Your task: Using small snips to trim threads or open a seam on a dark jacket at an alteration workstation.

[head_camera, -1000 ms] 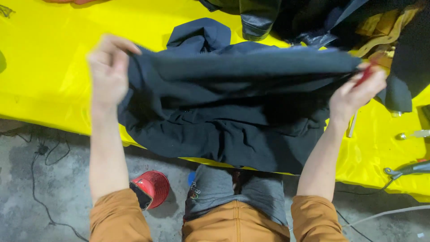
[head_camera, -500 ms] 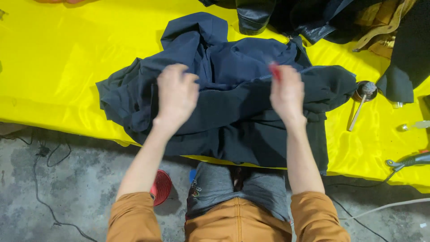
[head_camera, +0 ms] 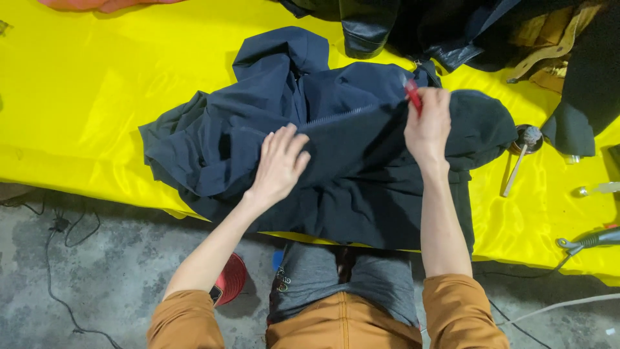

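A dark navy jacket [head_camera: 213, 142] lies crumpled on the yellow table cover [head_camera: 97, 84], its zipper running across the middle. My left hand [head_camera: 279, 161] rests flat on the cloth just below the zipper, fingers spread. My right hand [head_camera: 426, 126] is closed on a small red tool [head_camera: 412, 95] and touches the jacket near the zipper's right end. The jacket's lower edge hangs over the table's front edge.
A pile of dark garments and a tan strap [head_camera: 542, 45] lies at the back right. A brush in a small round tin [head_camera: 524, 145] sits right of the jacket. A grey tool with a cord [head_camera: 591, 240] lies at the right edge. A red object [head_camera: 230, 279] is on the concrete floor.
The jacket, held up and stretched between both hands a second ago, now lies on the table. Both hands have come down onto it, the left flattening the cloth.
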